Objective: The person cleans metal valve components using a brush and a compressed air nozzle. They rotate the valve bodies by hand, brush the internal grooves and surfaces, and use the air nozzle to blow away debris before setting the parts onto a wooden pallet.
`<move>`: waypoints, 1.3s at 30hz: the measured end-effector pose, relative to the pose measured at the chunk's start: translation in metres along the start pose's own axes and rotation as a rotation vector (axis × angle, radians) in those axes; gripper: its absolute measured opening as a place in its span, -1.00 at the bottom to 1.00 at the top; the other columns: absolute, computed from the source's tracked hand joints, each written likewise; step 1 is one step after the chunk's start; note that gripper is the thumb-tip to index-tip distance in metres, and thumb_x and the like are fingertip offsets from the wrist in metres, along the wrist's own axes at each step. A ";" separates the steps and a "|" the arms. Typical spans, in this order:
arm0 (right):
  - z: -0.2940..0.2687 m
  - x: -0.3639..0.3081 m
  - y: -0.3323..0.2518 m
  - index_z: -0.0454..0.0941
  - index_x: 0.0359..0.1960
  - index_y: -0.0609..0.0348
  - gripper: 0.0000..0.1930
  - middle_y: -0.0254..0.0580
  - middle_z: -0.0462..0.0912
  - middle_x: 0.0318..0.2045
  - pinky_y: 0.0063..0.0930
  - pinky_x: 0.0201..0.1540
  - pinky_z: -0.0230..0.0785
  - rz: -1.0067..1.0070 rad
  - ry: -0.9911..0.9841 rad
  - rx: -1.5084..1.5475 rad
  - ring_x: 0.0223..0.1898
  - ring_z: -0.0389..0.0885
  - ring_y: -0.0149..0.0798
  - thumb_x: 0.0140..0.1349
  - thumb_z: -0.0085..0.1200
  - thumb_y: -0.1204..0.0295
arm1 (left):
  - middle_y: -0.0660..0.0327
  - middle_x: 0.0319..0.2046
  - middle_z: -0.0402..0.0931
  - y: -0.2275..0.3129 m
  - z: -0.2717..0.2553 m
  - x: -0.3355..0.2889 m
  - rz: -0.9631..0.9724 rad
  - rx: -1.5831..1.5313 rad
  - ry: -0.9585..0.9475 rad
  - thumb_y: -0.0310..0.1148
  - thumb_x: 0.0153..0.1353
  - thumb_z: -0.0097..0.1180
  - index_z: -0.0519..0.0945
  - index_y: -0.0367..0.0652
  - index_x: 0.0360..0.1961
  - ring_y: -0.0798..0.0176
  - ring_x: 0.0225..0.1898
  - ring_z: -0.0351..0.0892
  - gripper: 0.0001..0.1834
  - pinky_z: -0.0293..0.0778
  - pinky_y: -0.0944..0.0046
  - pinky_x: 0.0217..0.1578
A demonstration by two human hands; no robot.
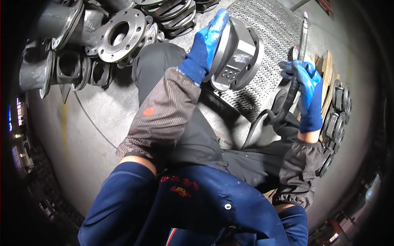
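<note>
A grey flanged metal valve body [240, 52] rests on its side on a textured metal grating [273, 20] in front of me. My left hand [208, 46], in a blue coated glove, grips its left flange with the fingers lying along the rim; the thumb is hidden. My right hand [308, 84], gloved alike, is closed around a slim air die grinder [303, 41]. The tool points up and away, its small pinkish tip apart from the casting. A black hose [290, 98] runs from the tool down past my hand toward my legs.
Several flanged castings [122, 36] are piled at the far left, and more dark ones [170, 16] are stacked at the back. On the right, several smaller castings [334, 127] stand beside wooden boards [327, 78]. A thin cable [92, 119] crosses the floor at left.
</note>
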State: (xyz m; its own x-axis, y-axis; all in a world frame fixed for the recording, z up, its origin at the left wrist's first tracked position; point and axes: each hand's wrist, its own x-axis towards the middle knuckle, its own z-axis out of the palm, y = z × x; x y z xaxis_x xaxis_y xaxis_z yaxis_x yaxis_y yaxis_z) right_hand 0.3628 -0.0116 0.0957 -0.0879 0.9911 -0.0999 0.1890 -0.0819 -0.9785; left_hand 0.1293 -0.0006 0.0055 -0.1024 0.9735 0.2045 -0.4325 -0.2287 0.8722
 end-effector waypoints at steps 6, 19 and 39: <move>0.079 -0.033 -0.019 0.49 -0.34 0.36 -0.76 -0.13 0.60 -0.50 -0.63 -0.47 0.39 0.121 -0.144 0.357 -0.53 0.56 -0.38 0.14 0.07 0.36 | 0.09 0.30 -0.09 0.004 -0.006 0.007 -0.030 0.053 -0.148 0.14 0.15 -0.18 -0.15 -0.15 0.31 0.19 0.31 -0.06 -0.13 -0.17 0.23 0.28; 0.108 -0.019 0.010 0.56 -0.37 0.10 -0.59 0.02 0.59 -0.56 -0.22 -0.36 0.44 0.083 -0.061 -0.714 -0.47 0.60 -0.02 -0.06 0.11 0.01 | 0.06 0.08 0.33 0.020 0.022 -0.003 0.016 0.465 -0.126 -0.43 0.19 -0.13 0.25 -0.37 0.15 0.28 0.07 0.33 -0.52 0.22 0.39 0.11; 0.055 -0.079 -0.002 0.45 -0.12 0.33 -0.60 -0.13 0.62 -0.45 -0.69 -0.57 0.30 0.388 -0.228 0.630 -0.65 0.44 -0.50 0.29 -0.23 0.21 | 0.12 -0.07 0.40 0.021 0.008 -0.008 -0.254 0.005 -0.025 -0.26 0.15 0.06 0.13 -0.27 0.23 0.33 -0.05 0.40 -0.33 0.34 0.39 -0.01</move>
State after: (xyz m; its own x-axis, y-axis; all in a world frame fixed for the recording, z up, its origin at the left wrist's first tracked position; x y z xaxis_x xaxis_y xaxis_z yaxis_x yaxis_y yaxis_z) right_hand 0.3159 -0.0952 0.0959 -0.3416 0.8388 -0.4239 -0.3389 -0.5306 -0.7769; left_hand 0.1280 -0.0135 0.0254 0.0316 0.9994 -0.0106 -0.4367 0.0233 0.8993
